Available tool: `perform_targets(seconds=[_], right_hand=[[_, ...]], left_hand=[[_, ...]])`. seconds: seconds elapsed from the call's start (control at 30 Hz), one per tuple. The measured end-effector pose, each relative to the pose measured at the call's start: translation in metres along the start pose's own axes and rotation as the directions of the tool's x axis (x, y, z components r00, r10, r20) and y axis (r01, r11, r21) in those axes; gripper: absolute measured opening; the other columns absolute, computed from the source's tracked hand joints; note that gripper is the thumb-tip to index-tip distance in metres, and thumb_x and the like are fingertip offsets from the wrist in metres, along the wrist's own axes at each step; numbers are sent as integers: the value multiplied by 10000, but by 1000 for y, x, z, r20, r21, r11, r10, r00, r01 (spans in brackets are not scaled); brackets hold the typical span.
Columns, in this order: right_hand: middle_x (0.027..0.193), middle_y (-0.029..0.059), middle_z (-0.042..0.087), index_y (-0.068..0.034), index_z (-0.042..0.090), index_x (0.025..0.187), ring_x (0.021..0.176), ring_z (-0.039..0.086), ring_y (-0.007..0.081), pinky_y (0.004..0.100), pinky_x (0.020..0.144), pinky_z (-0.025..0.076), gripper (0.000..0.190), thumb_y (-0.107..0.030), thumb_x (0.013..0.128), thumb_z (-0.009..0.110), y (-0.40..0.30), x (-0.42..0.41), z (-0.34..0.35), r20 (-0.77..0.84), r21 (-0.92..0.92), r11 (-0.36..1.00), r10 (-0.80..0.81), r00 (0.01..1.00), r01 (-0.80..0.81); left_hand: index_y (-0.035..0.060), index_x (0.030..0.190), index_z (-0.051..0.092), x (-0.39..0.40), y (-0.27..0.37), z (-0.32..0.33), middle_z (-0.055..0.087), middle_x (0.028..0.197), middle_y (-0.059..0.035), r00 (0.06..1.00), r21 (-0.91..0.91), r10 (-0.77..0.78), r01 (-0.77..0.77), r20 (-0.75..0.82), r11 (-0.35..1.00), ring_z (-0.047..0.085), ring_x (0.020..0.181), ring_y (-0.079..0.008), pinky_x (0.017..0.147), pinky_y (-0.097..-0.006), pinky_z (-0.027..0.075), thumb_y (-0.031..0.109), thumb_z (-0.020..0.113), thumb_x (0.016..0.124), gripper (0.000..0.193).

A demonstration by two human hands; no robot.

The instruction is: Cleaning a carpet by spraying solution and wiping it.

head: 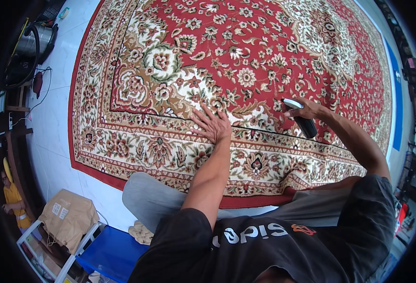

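Note:
A red carpet (197, 46) with a floral pattern and a cream border spreads over the floor in front of me. My left hand (213, 123) lies on it with fingers spread, close to the dark line along the inner edge of the border. In my right hand (305, 109) is a spray bottle (305, 127) with a white trigger head and a dark body, held above the carpet on the right. Its nozzle points towards the left. Near my right knee the carpet's edge is rumpled into a fold (293, 177).
White floor tiles (55, 141) border the carpet on the left. A brown paper bag (68, 215) and a blue panel (112, 251) sit at lower left. Cables and a metal cylindrical machine (34, 40) stand at upper left. A person in yellow (15, 198) is at far left.

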State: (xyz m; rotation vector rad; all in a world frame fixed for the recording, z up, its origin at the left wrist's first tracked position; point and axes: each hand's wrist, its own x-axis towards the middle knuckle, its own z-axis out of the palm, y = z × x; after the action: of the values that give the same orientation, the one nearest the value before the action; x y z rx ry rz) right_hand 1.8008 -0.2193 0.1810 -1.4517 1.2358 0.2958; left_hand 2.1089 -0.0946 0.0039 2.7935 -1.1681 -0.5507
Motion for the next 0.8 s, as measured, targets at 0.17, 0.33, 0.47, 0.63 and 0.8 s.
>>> perform_targets(seconds=[0.17,0.33,0.47,0.63,0.8], right_hand=[[899,111,701,-44,716,1122,813,621,211,413,784,500,423,-403,920,813,29,-54,33,32,-226,953,-198,980,200],[1049,177,740,-17,695,1226,951,705,289,441,887,538,646,-551,881,811,61,-88,78,-263,-57,994,74,962,-92],[1132,116,768,-127,714,1320,1048,705,291,456,923,519,590,-465,855,846,67,-84,88,281,-133,982,-91,955,133],[1108,176,770,-84,760,1217,1055,715,361,473,922,533,446,-408,912,785,58,-76,124,267,-115,913,-352,897,392],[1018,189,754,-44,733,1143,988,720,380,496,868,523,404,-370,911,795,52,-90,145,352,-62,888,-408,842,456]], left_hand=[[213,1725,126,-1,-5,-3,-25,1792,-142,998,-33,49,-49,26,998,-77,1643,-381,1235,-728,-34,529,400,1061,785],[96,1679,271,25,-46,-57,101,1765,-210,892,-271,301,-214,337,938,84,1626,-401,1288,-589,110,497,523,1036,798],[8,1589,438,66,-90,-149,479,1590,-272,791,-439,310,-59,528,897,481,1468,-407,1225,-436,363,490,630,993,789],[0,1554,488,58,-107,-214,572,1510,-272,701,-222,517,-474,492,852,568,1400,-390,1182,-433,413,502,643,985,774],[3,1550,493,37,-106,-226,552,1529,-270,583,-106,497,-574,643,812,528,1432,-400,1200,-432,397,492,683,972,780]])
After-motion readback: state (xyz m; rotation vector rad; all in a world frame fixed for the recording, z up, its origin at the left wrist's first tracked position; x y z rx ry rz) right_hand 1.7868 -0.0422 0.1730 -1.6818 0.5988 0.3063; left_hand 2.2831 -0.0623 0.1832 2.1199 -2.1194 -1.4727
